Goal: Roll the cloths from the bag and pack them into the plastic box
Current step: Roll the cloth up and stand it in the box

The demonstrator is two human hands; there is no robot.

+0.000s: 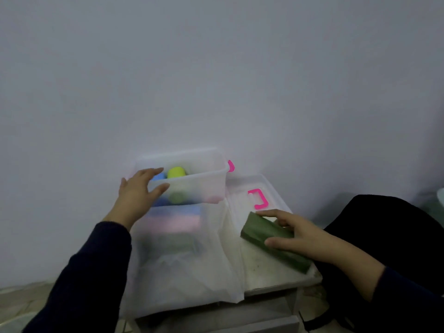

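Green rolled cloth (276, 241) lies diagonally, gripped by right hand (298, 234) fingers; left hand (139, 191) fingers spread.

Cloths inside bag (182, 255) blurred; colours only.

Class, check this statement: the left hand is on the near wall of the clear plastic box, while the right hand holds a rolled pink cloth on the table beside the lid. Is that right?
Not quite. The head view shows the rolled cloth under the right hand is dark green, not pink. The rest stands: the left hand is on the near wall of the clear plastic box, and the lid lies beside the cloth.
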